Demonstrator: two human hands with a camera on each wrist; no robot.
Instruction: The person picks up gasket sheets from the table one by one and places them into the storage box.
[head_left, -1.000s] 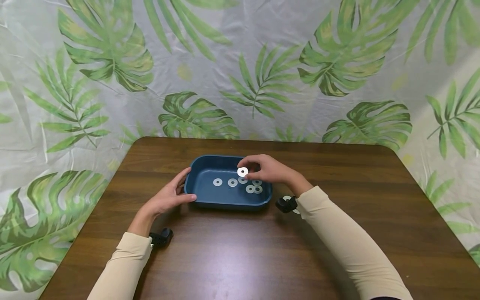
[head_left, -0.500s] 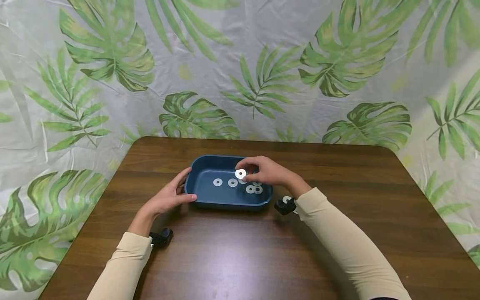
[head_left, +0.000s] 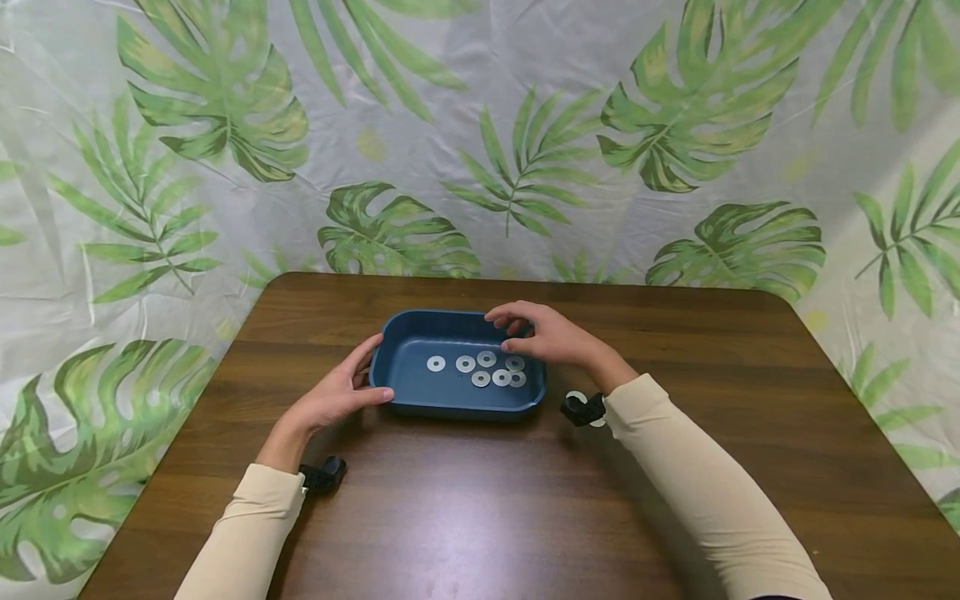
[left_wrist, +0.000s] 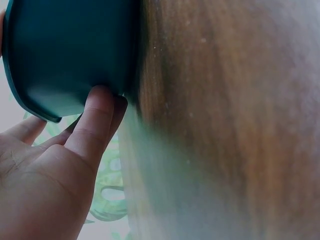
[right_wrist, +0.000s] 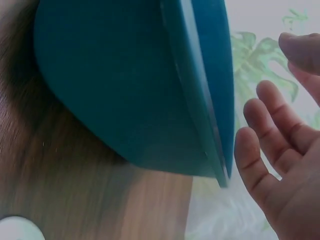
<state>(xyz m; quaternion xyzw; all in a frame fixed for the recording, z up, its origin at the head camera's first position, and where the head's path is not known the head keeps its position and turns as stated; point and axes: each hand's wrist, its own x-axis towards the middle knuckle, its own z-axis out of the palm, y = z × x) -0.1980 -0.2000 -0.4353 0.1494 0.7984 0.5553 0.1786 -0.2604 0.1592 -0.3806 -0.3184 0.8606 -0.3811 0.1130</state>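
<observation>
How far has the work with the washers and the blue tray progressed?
Apparently done: seven washers visible in the blue tray. In hand: the left hand holds the tray; the right hand, above it, holds nothing. Probably left: loose washers on the table, partly hidden by the wrist camera.

Both arms wear long, plain cream sleeves: the left sleeve (head_left: pixel 240 533) and the right sleeve (head_left: pixel 701 479) are of matching smooth, close-fitting fabric. Soft creases gather toward the left cuff (head_left: pixel 273 483) and the right cuff (head_left: pixel 636 402). The left hand (head_left: pixel 341 392) and right hand (head_left: pixel 558 335) are bare. Each wrist carries a small black device, the left device (head_left: pixel 330 473) and the right device (head_left: pixel 576 410), both compact and dark-strapped. A small pale spot marks the left strap. A dark curved edge (head_left: pixel 777 597) borders the right sleeve's near end.
</observation>
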